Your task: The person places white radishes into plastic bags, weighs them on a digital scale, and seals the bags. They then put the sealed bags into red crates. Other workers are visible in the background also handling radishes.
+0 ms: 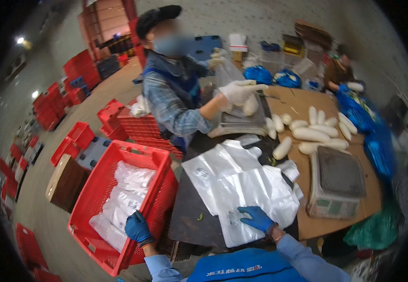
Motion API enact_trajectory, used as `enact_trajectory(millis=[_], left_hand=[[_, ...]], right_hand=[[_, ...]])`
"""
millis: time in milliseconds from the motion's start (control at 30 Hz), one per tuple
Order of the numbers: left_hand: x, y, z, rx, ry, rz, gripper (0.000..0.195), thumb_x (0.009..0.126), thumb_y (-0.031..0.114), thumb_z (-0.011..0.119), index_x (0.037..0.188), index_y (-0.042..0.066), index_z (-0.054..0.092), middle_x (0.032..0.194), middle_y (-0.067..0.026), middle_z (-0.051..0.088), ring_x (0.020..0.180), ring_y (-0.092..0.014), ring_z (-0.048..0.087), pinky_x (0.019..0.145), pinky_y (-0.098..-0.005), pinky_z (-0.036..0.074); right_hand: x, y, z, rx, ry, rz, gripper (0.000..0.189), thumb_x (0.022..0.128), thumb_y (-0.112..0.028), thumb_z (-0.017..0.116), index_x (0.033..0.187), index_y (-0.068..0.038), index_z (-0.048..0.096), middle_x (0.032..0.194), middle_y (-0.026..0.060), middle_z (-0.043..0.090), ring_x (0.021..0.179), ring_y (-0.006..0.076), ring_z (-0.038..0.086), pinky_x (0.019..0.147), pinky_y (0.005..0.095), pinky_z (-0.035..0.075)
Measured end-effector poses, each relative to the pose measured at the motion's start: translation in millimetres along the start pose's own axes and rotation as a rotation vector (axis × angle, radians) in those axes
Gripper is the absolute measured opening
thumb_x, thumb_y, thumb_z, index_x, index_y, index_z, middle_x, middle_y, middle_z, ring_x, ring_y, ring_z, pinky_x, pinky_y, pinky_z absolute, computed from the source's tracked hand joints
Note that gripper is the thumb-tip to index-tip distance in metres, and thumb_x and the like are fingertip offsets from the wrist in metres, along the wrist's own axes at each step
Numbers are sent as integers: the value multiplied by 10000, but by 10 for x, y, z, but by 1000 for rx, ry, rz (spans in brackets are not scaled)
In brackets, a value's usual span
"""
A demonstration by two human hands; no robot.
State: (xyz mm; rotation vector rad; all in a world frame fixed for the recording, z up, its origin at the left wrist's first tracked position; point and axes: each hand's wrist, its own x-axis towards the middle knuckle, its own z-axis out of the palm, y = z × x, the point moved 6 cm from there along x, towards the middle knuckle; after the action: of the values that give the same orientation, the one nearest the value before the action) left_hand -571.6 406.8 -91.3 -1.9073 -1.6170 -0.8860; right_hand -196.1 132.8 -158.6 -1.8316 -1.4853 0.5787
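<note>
My left hand (138, 228), in a blue glove, is over the near rim of a red plastic crate (167, 183). Its fingers are curled beside a bagged white radish (128, 199); whether they grip it cannot be made out. Several such clear bags lie in a row inside the crate, some with printed labels. On the dark tabletop, clear plastic bags (253, 183) are spread flat and overlap. My right hand (257, 219), also blue-gloved, rests on the nearest bag beside its label, fingers apart.
Across the table a co-worker (175, 88) in white gloves holds a plastic bag above a scale (242, 121). Loose white radishes (315, 132) lie on cardboard (341, 225) beside a second scale (341, 176). Blue sacks (380, 148) line the right edge; another person (339, 74) is behind.
</note>
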Motion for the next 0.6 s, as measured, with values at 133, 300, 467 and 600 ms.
enact_trajectory(millis=[133,300,467,600], left_hand=[[-73,-213,317,-119,-266,-9,370,937,315,444,716,89,636,675,-128,634,538,-282,592,486,-418,445],[-7,266,530,-144,-72,298,286,952,267,436,797,132,634,679,-62,625,581,-224,608,479,-369,460],[-68,882,739,-171,-79,340,290,954,270,431,804,130,636,680,-67,626,579,-229,608,481,-374,463],[-85,1189,696,-182,-93,373,294,956,273,427,809,128,637,682,-71,628,576,-233,608,482,-378,465]], right_hand=[[38,112,118,-72,5,-68,530,867,-375,601,1312,-97,521,1232,181,574,1101,346,542,966,421,405],[61,271,219,-49,123,71,516,802,-400,637,1246,-144,575,1207,137,585,1100,360,515,968,466,384],[112,253,239,-75,111,110,534,750,-384,682,1223,-151,594,1174,109,596,1099,333,516,936,454,415],[99,221,187,-80,78,95,537,762,-380,676,1233,-140,588,1180,111,593,1106,326,512,944,451,412]])
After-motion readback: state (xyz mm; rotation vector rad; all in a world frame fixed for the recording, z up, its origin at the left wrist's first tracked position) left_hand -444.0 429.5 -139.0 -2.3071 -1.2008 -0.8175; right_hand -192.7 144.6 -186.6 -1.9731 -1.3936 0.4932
